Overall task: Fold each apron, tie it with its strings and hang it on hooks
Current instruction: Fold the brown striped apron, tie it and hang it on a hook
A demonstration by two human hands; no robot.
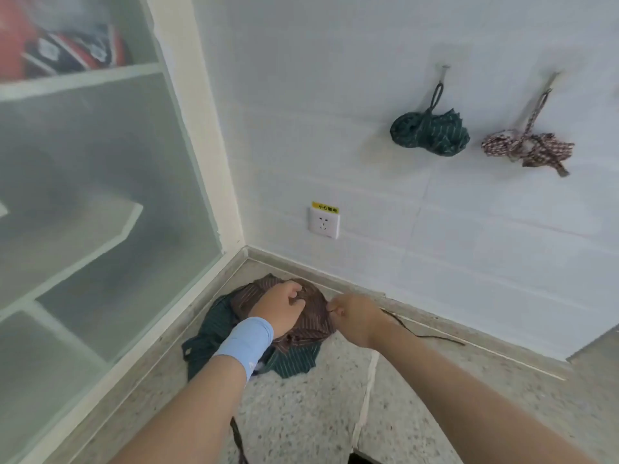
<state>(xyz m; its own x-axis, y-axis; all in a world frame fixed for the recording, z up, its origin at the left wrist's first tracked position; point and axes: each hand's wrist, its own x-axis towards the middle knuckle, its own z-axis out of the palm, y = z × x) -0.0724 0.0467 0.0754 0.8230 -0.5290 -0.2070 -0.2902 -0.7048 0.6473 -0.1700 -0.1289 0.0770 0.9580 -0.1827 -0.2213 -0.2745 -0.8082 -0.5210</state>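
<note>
Your left hand (279, 308) has its fingers curled into the bunched brown striped cloth apron (315, 324), which lies on the speckled floor (301, 413) in the corner, on top of a dark green striped apron (214, 329). Your right hand (355, 318), just beside the bundle, pinches its thin dark string (435, 336). The string trails away to the right along the floor, so your right hand is better placed to wrap it round the bundle. Two tied bundles, a green one (430, 132) and a checked one (527, 149), hang on wall hooks (444, 70) above to the right.
</note>
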